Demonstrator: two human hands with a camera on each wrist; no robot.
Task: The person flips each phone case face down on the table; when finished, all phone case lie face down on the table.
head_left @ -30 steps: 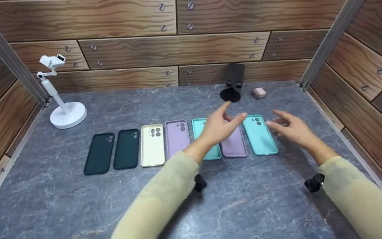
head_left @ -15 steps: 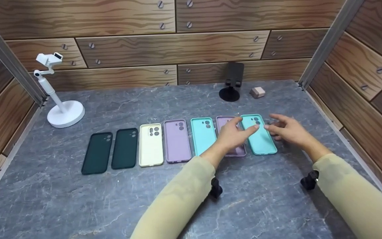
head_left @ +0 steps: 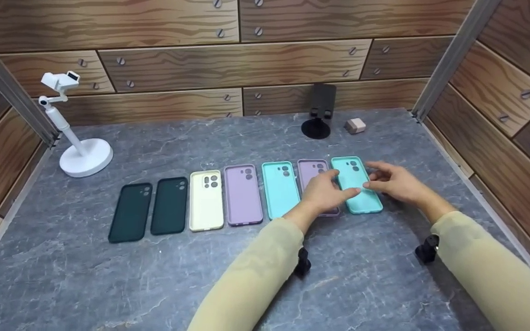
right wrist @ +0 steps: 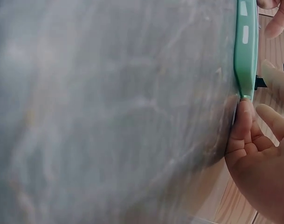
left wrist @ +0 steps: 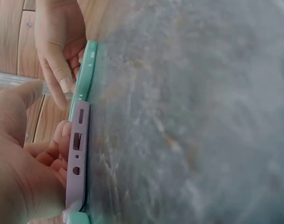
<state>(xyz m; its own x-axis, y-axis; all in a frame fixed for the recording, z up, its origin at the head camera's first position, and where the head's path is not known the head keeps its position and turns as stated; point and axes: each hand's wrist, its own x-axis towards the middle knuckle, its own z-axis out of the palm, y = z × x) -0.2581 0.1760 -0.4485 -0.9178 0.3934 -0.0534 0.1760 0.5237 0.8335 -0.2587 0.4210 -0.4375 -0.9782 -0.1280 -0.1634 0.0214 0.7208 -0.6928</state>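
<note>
Seven phone cases lie in one row across the grey table (head_left: 85,276), both hands at its right end.

Two dark green cases, one cream, two lilac and two teal make up the row. The rightmost teal case (head_left: 356,185) lies flat, touching the lilac case (head_left: 313,172) beside it. The left hand (head_left: 327,193) rests relaxed fingers over the lilac case and reaches the teal case's left edge; the right hand (head_left: 396,183) touches fingertips to its right edge, gripping nothing. Bare stone lies open in front of the row and right of it. One white stand (head_left: 78,147), one black stand (head_left: 319,115) and one small block (head_left: 355,125) sit near the back wall.
</note>
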